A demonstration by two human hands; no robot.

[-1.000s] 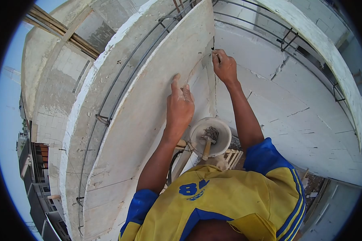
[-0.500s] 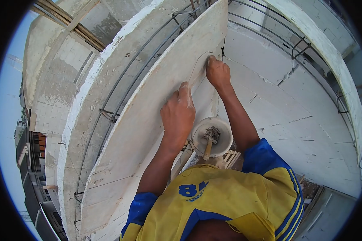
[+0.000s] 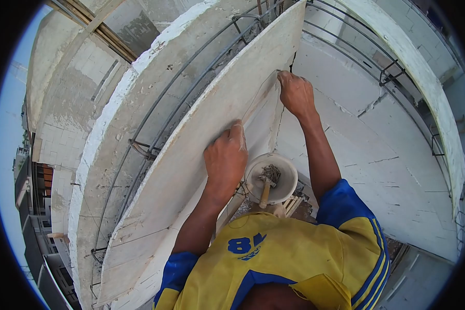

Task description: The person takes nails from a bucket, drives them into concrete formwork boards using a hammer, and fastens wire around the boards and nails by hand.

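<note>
A thin wire (image 3: pixel 258 93) stretches in front of a pale upright panel (image 3: pixel 212 103). My right hand (image 3: pixel 297 94) pinches the wire's upper end, close to where the panel meets the block wall. Lower and to the left, my left hand (image 3: pixel 226 157) is closed with the thumb and index finger pressed together on the other end. Below and between my arms stands a round bucket (image 3: pixel 251 194). In it are a heap of nails (image 3: pixel 270 172) and a hammer (image 3: pixel 265 193) whose handle leans over the near rim.
Steel rebar (image 3: pixel 174 111) runs along the gap behind the panel, beside a rough concrete edge (image 3: pixel 108 113). More rebar (image 3: pixel 346 44) curves above the white block wall (image 3: pixel 361 134). Bamboo poles (image 3: pixel 101 31) lie at upper left. Wooden slats (image 3: pixel 293 205) sit under the bucket.
My left hand has moved slightly down, and my right hand has shifted a little to the right. The wire between them looks straighter. The view has tilted slightly.
</note>
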